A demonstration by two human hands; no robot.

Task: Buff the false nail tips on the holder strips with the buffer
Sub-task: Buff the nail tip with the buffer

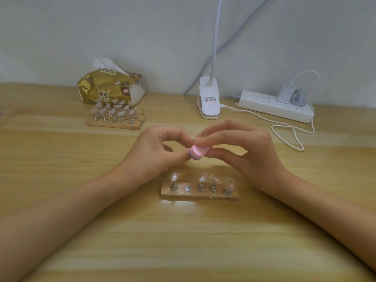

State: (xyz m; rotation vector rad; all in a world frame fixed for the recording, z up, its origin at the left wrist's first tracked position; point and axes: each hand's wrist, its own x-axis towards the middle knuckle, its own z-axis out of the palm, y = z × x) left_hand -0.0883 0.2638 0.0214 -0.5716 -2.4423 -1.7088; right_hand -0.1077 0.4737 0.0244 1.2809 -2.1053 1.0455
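Observation:
A wooden holder strip [200, 194] lies on the table in front of me, with several clear false nail tips [203, 177] on metal stands; its second socket from the left stands empty. Just above it my right hand [242, 151] pinches a small pink and purple buffer block [198, 152] between thumb and fingers. My left hand [156, 151] meets the buffer from the left with curled thumb and fingers; whatever it pinches there is hidden behind the buffer. More holder strips [115, 117] with several nail tips sit at the back left.
A gold tissue pack [110, 87] stands behind the far strips. A white clip lamp base [209, 100] sits at the back centre, its neck rising up the wall. A white power strip [276, 105] with a charger and a looping white cable [291, 137] lies at the back right.

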